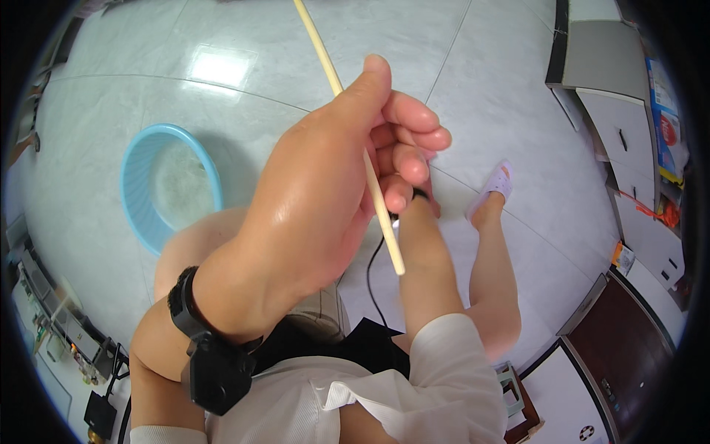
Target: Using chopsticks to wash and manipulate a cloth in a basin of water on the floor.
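Note:
My left hand (327, 172) is raised close to the camera, its fingers loosely curled and its thumb pointing away from me. It holds a thin pale wooden stick (385, 222), which passes under the thumb and across the palm. One blunt end of the stick shows below the fingers; the other runs out of the picture at the top. A black strap with a black device (219, 366) sits on my left wrist. Behind the left hand, my right hand (434, 194) is mostly hidden, so its grip does not show. A black band circles the right wrist.
On the grey tiled floor to my left stands a light blue plastic basin (215, 172). A black cable (371, 277) hangs near my lap. My foot wears a lilac slipper (497, 183). Drawer cabinets (615, 122) and a dark brown door (615, 327) line the right side.

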A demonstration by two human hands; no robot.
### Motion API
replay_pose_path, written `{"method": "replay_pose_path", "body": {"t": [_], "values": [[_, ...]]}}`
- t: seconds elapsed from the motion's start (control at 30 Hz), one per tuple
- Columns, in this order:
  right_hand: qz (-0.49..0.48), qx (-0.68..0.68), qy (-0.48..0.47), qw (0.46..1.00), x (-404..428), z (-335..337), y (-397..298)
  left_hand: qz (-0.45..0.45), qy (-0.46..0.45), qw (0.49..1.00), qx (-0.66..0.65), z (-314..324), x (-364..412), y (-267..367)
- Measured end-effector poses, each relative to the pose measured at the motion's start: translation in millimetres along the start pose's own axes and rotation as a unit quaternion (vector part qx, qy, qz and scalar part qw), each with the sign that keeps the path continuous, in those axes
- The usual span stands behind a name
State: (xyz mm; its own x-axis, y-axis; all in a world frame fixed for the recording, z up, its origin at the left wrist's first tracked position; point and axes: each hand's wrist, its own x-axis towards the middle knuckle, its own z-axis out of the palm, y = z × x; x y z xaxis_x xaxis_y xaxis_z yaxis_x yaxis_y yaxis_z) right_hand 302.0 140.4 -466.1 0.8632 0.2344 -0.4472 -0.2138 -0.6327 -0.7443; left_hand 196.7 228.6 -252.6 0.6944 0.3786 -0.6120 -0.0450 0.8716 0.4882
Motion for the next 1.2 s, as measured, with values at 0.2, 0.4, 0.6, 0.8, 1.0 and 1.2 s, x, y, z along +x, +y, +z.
{"method": "replay_pose_path", "body": {"t": [0.2, 0.4, 0.6, 0.8, 1.0, 1.2], "values": [[-0.082, -0.194, -0.091, 0.973, 63.4, 12.3, 106.5, -0.010, -0.010, 1.000, -0.004, 15.6, 7.6, -4.8], [-0.093, -0.287, -0.119, 0.946, -15.9, -13.8, 218.1, -0.014, -0.044, 0.999, -0.002, 10.2, -4.1, -10.7], [-0.067, -0.432, -0.303, 0.847, -128.4, -47.1, 276.8, -0.012, -0.019, 1.000, -0.003, 12.7, -12.7, -15.4], [-0.071, -0.444, -0.310, 0.838, -133.1, -45.8, 259.2, 0.012, -0.010, 1.000, 0.007, 10.4, -9.6, -16.8], [-0.013, 0.001, -0.166, 0.986, -15.0, -20.0, 238.4, -0.027, -0.017, 0.999, 0.004, 17.0, -2.9, -15.8], [-0.085, -0.252, -0.141, 0.953, 48.8, -4.5, 138.1, -0.014, -0.015, 1.000, 0.008, 15.2, -0.1, -12.2]]}}
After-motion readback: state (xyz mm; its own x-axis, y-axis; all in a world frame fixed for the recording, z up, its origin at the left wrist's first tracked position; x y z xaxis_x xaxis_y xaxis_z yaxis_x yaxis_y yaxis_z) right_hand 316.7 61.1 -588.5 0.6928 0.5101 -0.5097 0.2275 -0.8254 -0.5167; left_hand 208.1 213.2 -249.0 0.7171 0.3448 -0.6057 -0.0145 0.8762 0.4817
